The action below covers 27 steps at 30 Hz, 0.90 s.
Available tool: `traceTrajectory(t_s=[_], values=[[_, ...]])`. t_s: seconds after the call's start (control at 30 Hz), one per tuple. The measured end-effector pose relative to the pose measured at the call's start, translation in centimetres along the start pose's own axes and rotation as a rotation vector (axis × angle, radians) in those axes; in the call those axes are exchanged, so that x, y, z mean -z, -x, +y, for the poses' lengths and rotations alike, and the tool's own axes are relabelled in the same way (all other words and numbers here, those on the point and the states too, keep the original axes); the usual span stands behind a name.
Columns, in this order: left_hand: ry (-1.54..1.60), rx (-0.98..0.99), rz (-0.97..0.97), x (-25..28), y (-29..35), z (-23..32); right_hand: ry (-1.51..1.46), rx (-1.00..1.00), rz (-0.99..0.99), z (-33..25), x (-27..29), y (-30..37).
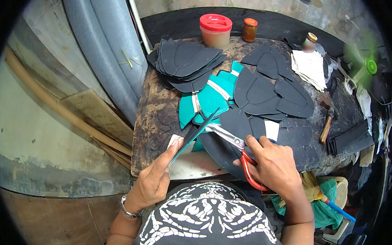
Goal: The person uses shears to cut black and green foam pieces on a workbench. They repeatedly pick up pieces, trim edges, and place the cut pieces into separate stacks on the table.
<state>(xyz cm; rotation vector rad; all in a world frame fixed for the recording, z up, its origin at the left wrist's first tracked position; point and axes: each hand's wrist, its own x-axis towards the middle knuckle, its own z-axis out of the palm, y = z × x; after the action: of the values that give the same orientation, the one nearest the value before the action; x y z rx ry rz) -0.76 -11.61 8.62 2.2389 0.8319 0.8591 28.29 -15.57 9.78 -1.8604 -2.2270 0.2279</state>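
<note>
Right hand (273,163) is gripping red-handled scissors (234,142), blades parted; left hand (157,178) is pinching a thin dark-and-teal piece (195,133) over the workbench's (154,120) near edge. Judgement: cutting goes cleanest keeping the piece taut and feeding it deep between the blades. Cut line is hard to make out; scissor loops are partly hidden by fingers.

Views: one only, the head camera.
Position: above the person's chest, close over the work.
Facing: steeply down and forward onto the worn dark wooden worktable (154,120), which fills the centre of the frame.
Nearness: forearms enter from the lower edge, hands just below centre.
Distortion: fisheye; black corners, edges bowing toward the rim.
Shared: nothing, no second view.
</note>
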Motion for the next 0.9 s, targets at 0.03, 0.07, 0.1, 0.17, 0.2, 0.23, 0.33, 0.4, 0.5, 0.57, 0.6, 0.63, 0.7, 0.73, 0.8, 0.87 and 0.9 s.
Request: traceTrajectory(t_s=[0.03, 0.07, 0.1, 0.17, 0.2, 0.23, 0.33, 0.4, 0.5, 0.57, 0.6, 0.63, 0.7, 0.73, 0.8, 0.87, 0.9], values=[[-0.024, -0.003, 0.026, 0.1, 0.1, 0.1, -0.004, -0.032, -0.059, 0.0, -0.1, -0.1], [-0.043, 0.004, 0.044, 0.3, 0.2, 0.1, -0.019, -0.038, -0.078, 0.0, -0.4, -0.4], [-0.055, 0.006, 0.076, 0.5, 0.4, 0.2, -0.029, -0.041, -0.098, 0.1, -0.7, -0.6], [-0.055, 0.054, 0.131, 1.0, 0.7, 0.2, -0.029, -0.050, -0.106, 0.3, -1.2, -0.8], [-0.067, 0.045, 0.148, 1.2, 0.9, 0.2, -0.027, -0.053, -0.111, 0.4, -1.4, -0.9], [-0.093, 0.046, 0.145, 1.3, 1.0, 0.2, -0.001, -0.046, -0.093, 0.5, -1.5, -0.9], [-0.105, 0.043, 0.154, 1.5, 0.9, 0.0, 0.065, -0.065, -0.059, 0.6, -1.7, -1.0], [-0.097, 0.026, 0.144, 1.6, 0.6, -0.1, 0.117, -0.010, -0.020, 0.8, -1.7, -1.3], [-0.096, -0.053, 0.102, 1.8, 0.0, 0.1, 0.167, 0.063, 0.002, 1.0, -1.6, -2.0], [-0.094, -0.041, 0.079, 1.9, -0.4, 0.5, 0.178, 0.107, 0.015, 0.9, -1.8, -2.5], [-0.088, -0.012, 0.066, 1.9, -0.6, 0.6, 0.177, 0.126, 0.026, 0.8, -2.1, -2.8], [-0.094, -0.037, 0.060, 2.0, -0.9, 0.8, 0.185, 0.146, 0.036, 0.7, -2.4, -3.1], [-0.088, -0.059, 0.049, 2.0, -1.3, 1.0, 0.161, 0.165, 0.059, 0.5, -3.0, -3.5], [-0.106, -0.067, 0.039, 2.1, -1.5, 1.0, 0.150, 0.169, 0.036, 0.5, -3.3, -3.4], [-0.148, -0.091, 0.029, 2.6, -1.8, 1.3, 0.136, 0.197, 0.031, 0.6, -3.8, -3.3], [-0.188, -0.133, 0.105, 3.6, -2.1, 1.7, 0.107, 0.165, -0.029, 0.8, -4.1, -3.0], [-0.218, -0.170, 0.143, 4.2, -2.5, 2.0, 0.093, 0.150, -0.062, 1.0, -4.2, -2.9]])
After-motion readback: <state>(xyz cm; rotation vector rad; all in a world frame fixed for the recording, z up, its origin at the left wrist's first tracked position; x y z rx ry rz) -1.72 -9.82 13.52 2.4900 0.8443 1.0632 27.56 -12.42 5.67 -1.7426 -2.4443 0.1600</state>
